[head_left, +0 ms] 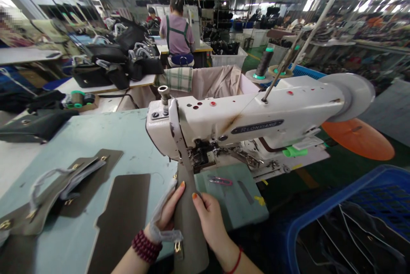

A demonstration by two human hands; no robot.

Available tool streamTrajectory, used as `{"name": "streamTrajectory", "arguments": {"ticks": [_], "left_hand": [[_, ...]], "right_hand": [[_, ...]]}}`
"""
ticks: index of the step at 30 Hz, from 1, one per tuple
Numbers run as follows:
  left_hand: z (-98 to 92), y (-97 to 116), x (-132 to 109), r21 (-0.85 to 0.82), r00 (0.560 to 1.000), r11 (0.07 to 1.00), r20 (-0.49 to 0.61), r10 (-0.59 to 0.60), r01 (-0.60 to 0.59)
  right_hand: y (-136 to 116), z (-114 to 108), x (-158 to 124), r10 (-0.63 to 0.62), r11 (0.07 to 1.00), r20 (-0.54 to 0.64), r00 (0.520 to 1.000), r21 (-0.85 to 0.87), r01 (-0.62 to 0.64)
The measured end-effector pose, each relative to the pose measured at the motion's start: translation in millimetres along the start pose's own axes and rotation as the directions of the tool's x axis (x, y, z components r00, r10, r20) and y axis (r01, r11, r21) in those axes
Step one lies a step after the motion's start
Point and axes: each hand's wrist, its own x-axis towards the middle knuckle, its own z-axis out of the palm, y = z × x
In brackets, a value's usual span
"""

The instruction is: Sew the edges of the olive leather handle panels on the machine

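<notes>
A grey leather-like panel [189, 227] runs lengthwise from beneath the head of a white sewing machine [224, 116] towards me. My left hand [169, 210] grips its left edge, thumb on top. Along that side a plastic-wrapped handle with gold fittings [160, 212] loops over my left wrist. On the right edge my right hand [208, 216] pinches the panel between thumb and curled fingers. Left of my hands a flat dark panel [124, 218] lies on the pale green table [131, 126], and farther left are panels with wrapped handles [60, 180].
Pink thread snips [221, 181] lie right of the panel. A blue basket [291, 240] holding dark pieces stands at the lower right. Black bags [92, 73] are heaped at the back left. A person in a purple shirt [177, 36] sits farther back, facing away.
</notes>
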Motion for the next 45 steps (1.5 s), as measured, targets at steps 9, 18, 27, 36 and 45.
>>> {"name": "streamTrajectory", "arguments": {"ticks": [9,18,27,36,45], "left_hand": [[6.8,8,-7,0.156,0.987,0.981,-0.091,0.131,-0.116],[3.1,11,-6,0.19,0.976,0.962,-0.062,0.209,-0.194],[-0.2,22,6,0.045,0.989,0.988,0.035,0.144,-0.146],[2.4,42,18,0.156,0.965,0.952,0.036,0.26,-0.263],[3.5,57,31,0.233,0.906,0.876,0.088,0.413,-0.422]], "right_hand": [[-7,-5,1,-0.111,0.96,-0.015,0.994,-0.26,0.103],[-8,-5,5,-0.095,0.959,-0.006,0.995,-0.267,0.09],[-10,-3,27,-0.137,0.954,0.006,0.991,-0.267,0.133],[-16,2,48,-0.146,0.953,-0.022,0.989,-0.272,0.135],[-26,6,61,-0.167,0.955,-0.027,0.986,-0.252,0.155]]}}
